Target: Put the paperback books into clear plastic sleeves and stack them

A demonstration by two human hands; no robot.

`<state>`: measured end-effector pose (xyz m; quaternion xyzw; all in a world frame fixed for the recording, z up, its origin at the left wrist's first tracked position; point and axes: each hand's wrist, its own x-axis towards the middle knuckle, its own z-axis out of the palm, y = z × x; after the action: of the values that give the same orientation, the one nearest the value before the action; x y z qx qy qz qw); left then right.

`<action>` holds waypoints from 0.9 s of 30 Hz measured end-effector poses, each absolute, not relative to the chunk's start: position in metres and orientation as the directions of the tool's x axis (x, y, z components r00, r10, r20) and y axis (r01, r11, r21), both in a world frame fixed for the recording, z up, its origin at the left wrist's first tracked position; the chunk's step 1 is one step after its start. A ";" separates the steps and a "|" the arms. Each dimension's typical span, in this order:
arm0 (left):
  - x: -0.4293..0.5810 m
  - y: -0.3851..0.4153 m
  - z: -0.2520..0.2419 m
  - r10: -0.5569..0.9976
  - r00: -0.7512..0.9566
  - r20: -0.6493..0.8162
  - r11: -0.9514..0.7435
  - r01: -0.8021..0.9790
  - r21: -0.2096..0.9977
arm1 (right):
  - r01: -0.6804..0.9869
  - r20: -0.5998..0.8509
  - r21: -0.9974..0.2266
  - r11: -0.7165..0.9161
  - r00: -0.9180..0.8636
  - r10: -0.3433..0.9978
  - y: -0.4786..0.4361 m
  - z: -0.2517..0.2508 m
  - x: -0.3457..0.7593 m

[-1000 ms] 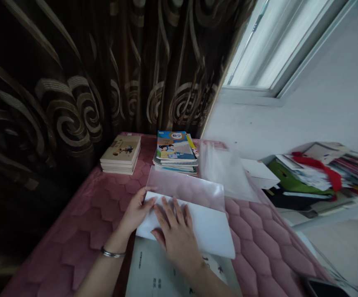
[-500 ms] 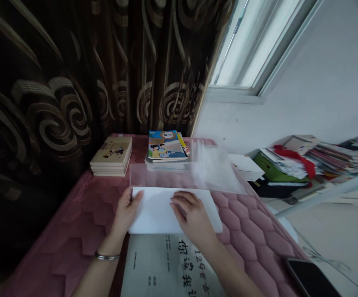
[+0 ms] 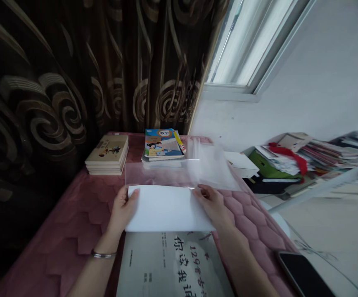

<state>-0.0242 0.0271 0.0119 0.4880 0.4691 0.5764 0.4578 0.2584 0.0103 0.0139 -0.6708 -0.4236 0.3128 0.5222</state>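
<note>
A blank white sheet [image 3: 166, 210] lies crosswise over the top of a grey-green book cover [image 3: 154, 260] printed with dark Chinese characters. My left hand [image 3: 124, 208] grips the sheet's upper left corner, thumb on top. At the upper right corner, my right hand [image 3: 209, 204] pinches the same sheet between thumb and fingers. Just beyond the sheet's far edge spreads a clear plastic book cover [image 3: 157, 173]. Whether the sheet is joined to the book cannot be made out.
Farther back are a stack of beige books [image 3: 109, 154], a blue mathematics textbook [image 3: 163, 144] on other books, and crumpled clear plastic [image 3: 212, 165]. A phone [image 3: 302, 272] lies at the right on the pink quilted surface [image 3: 86, 214]. Papers [image 3: 330, 152] are piled by the wall.
My right hand has moved from the middle of the white sheet to its upper right corner and now grips it. My left hand keeps its hold. The view has shifted slightly.
</note>
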 end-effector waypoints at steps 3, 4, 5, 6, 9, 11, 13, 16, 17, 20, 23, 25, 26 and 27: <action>-0.024 0.027 0.014 0.986 -0.096 0.138 -0.142 -0.045 0.989 | 0.177 0.027 -0.982 -0.064 0.470 0.882 0.010 0.016 0.258; -0.024 0.027 0.015 0.984 -0.099 0.145 -0.149 -0.031 0.988 | 0.156 0.028 -0.986 -0.052 0.471 0.882 0.010 0.016 0.258; -0.024 0.027 0.016 0.983 -0.102 0.154 -0.156 -0.016 0.988 | 0.136 0.029 -0.990 -0.039 0.468 0.883 0.010 0.016 0.258; -0.024 0.027 0.016 0.981 -0.103 0.162 -0.163 -0.001 0.987 | 0.118 0.032 -0.993 -0.026 0.462 0.886 0.010 0.016 0.258; -0.025 0.028 0.016 0.979 -0.099 0.177 -0.174 0.037 0.984 | 0.105 0.048 -0.994 0.002 0.435 0.899 0.010 0.014 0.258; -0.026 0.028 0.016 0.978 -0.100 0.184 -0.179 0.056 0.982 | 0.118 0.062 -0.993 0.013 0.422 0.904 0.010 0.012 0.259; -0.025 0.027 0.017 0.976 -0.103 0.193 -0.186 0.069 0.980 | 0.103 0.059 -0.995 0.019 0.410 0.910 0.011 0.012 0.259; -0.025 0.026 0.020 0.974 -0.110 0.197 -0.186 0.099 0.978 | 0.018 0.008 -1.000 0.001 0.395 0.919 0.011 0.014 0.258; -0.025 0.026 0.021 0.974 -0.113 0.198 -0.185 0.113 0.976 | -0.005 -0.011 -1.000 -0.010 0.389 0.921 0.011 0.016 0.257; -0.026 0.025 0.021 0.971 -0.125 0.203 -0.184 0.145 0.972 | -0.024 -0.035 -0.999 -0.028 0.373 0.927 0.011 0.018 0.255; -0.027 0.026 0.018 0.968 -0.141 0.206 -0.183 0.162 0.970 | -0.006 -0.024 -1.000 -0.023 0.348 0.937 0.009 0.018 0.255; -0.028 0.026 0.017 0.967 -0.147 0.209 -0.184 0.168 0.968 | 0.004 -0.015 -1.000 -0.018 0.344 0.939 0.008 0.018 0.256; -0.028 0.026 0.016 0.966 -0.150 0.209 -0.184 0.164 0.969 | 0.009 -0.013 -1.000 -0.018 0.345 0.939 0.008 0.018 0.256; -0.028 0.026 0.016 0.966 -0.148 0.210 -0.188 0.153 0.970 | 0.014 -0.012 -1.000 -0.018 0.347 0.938 0.008 0.018 0.256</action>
<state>-0.0278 0.0256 0.0162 0.5384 0.5197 0.5514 0.3687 0.2560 0.0080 0.0184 -0.5883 -0.4043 0.4035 0.5724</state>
